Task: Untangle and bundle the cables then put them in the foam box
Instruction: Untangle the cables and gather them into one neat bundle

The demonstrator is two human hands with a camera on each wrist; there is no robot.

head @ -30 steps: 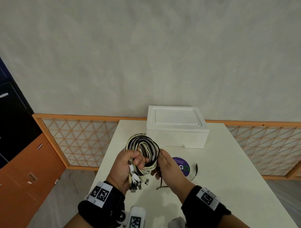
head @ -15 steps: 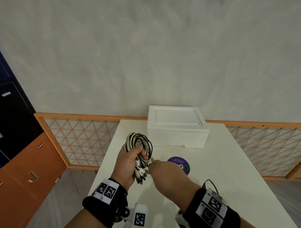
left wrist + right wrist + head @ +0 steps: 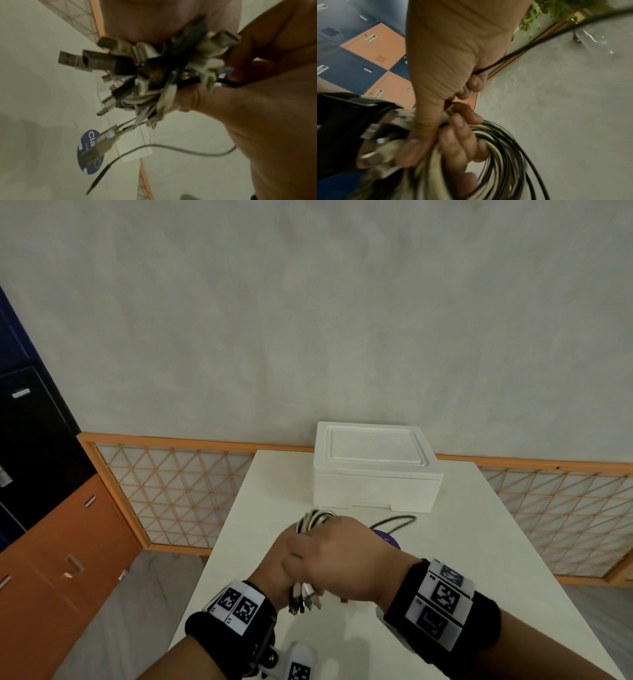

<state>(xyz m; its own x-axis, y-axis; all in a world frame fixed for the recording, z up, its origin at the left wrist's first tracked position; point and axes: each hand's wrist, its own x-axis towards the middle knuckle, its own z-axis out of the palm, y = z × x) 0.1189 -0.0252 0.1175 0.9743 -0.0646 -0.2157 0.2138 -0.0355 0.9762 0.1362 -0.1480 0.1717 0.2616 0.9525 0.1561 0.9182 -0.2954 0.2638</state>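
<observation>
The left hand (image 3: pixel 279 563) is gripping the coiled cable bundle (image 3: pixel 489 155) above the tabletop (image 3: pixel 479 559), fingers curling through the loops. The right hand (image 3: pixel 346 559) is lying over it, hiding most of the coil in the head view, and is pinching a black cable (image 3: pixel 530 46) in its curled fingers. Plug ends (image 3: pixel 120 65) are hanging blurred below the fist. The foam box (image 3: pixel 373 467) is sitting lidded at the far edge, a purple sticker (image 3: pixel 90 151) partly covered nearby.

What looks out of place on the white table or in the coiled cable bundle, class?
One thin black cable strays from the coiled black-and-white cable bundle, looping loose over the white table. The right hand pinches it; the left hand grips the bundle. The white foam box remains lidded.
</observation>
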